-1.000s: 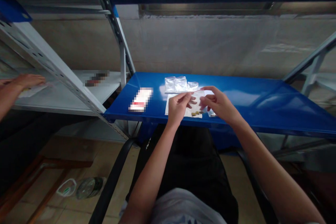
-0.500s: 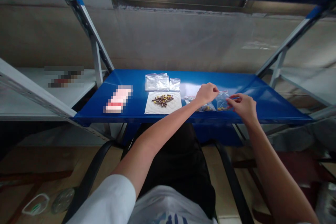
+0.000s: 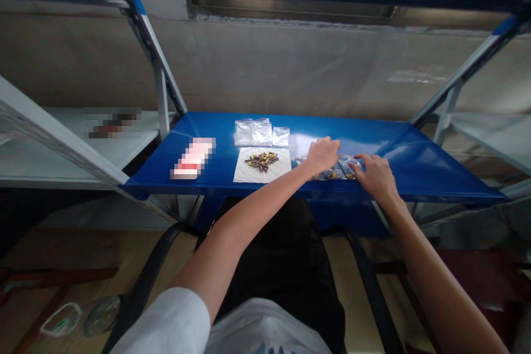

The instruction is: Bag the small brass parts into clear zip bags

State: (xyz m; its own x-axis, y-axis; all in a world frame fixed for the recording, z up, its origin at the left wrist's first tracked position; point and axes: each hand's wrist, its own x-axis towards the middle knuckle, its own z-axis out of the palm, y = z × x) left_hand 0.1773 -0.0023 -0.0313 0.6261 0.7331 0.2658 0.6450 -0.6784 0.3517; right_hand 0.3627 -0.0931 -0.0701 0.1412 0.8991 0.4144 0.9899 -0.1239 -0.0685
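Several small clear zip bags (image 3: pixel 332 175) with yellow-and-dark pieces inside lie in a row near the front edge of the blue table. My left hand (image 3: pixel 324 154) is over the row, its fingers bent and partly hidden behind the hand. At the right end, my right hand (image 3: pixel 376 176) has thumb and forefinger apart, by the edge of the rightmost bag (image 3: pixel 347 167). Left of the bags, a white cloth or paper sheet (image 3: pixel 243 171) bears a heap of short brown-and-yellow pieces (image 3: pixel 263 161).
Flat clear bags (image 3: pixel 253 133) are stacked behind the sheet, with a smaller clear bag (image 3: pixel 281 136) beside them. A blurred-out pink and white item (image 3: pixel 193 158) lies at the left on the blue table (image 3: pixel 385 141). Metal posts (image 3: pixel 160 61) stand at both ends.
The rightmost bag, held up between both hands before, now lies down by the other bags. Both hands have lowered a little, and the right thumb and forefinger have parted. The view has shifted slightly.
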